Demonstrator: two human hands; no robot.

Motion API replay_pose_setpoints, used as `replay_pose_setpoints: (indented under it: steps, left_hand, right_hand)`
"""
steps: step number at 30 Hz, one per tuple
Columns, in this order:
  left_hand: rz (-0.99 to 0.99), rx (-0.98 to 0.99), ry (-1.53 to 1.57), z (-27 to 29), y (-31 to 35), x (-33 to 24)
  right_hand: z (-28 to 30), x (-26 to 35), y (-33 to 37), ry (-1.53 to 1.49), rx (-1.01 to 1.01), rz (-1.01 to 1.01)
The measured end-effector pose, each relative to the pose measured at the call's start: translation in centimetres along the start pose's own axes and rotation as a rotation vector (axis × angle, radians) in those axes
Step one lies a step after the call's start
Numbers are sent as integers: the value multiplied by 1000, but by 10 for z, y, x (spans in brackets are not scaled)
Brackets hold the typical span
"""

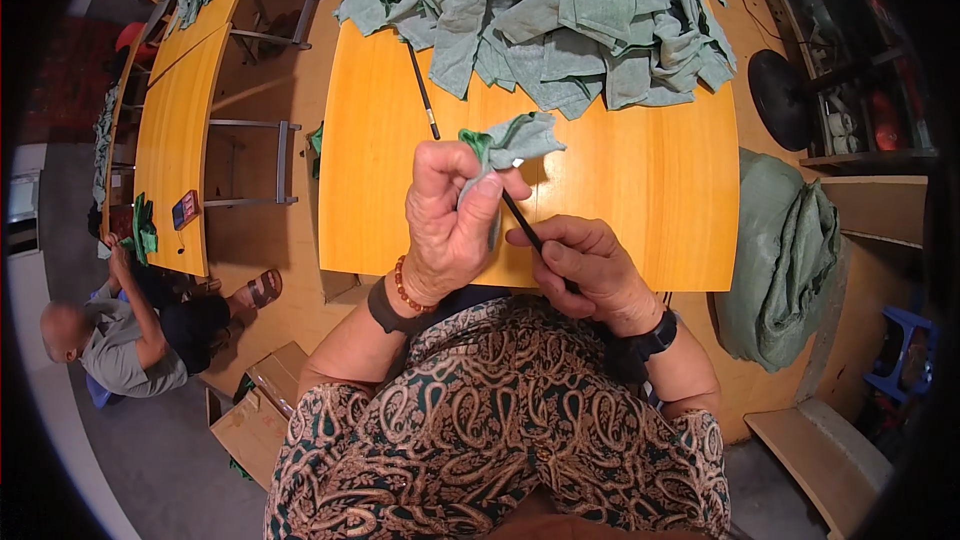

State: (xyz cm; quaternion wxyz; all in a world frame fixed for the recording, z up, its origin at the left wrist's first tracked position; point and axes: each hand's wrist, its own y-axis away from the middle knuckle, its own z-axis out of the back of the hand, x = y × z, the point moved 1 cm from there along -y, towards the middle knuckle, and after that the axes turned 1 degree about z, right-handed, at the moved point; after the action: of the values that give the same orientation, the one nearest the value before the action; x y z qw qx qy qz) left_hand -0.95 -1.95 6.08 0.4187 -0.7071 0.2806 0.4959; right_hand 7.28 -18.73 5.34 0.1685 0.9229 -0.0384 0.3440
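Note:
My left hand [440, 225] is closed on a small grey-green cloth piece [525, 140], pinched between thumb and fingers, with a brighter green patch showing at its top. In my right hand [590, 265] is a thin black rod [521, 214], gripped between thumb and fingers. The rod slants up to the cloth at my left thumb; whether its tip is inside the cloth is hidden. Both hands are above the near part of the yellow wooden table [660, 210]. Beyond them lies a large heap of similar grey-green cloth pieces [560, 25].
A second dark rod [423, 90] lies on the table by the heap. Right of the table stands a bulging green sack [775, 260]. A cardboard box [255, 430] is on the floor at left. Another person [140, 340] sits beside a second long table [175, 130], hands on green cloth.

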Motion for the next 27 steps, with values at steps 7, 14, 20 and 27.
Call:
replay_pose_setpoints:
  steps: [7,14,20,27]
  left_hand:
    - [-143,-192,-299,21,-15,8]
    - [-180,-240,-446,24,-4,11]
    - [43,-233,-310,27,-4,10]
    - [321,-218,284,31,-9,25]
  right_hand:
    - [1,-2,-7,-40,1,28]
    - [-3,9,-3,132,-43,-35]
    - [-8,14,3,345,-168,2]
    - [-1,19,13,415,-196,8]
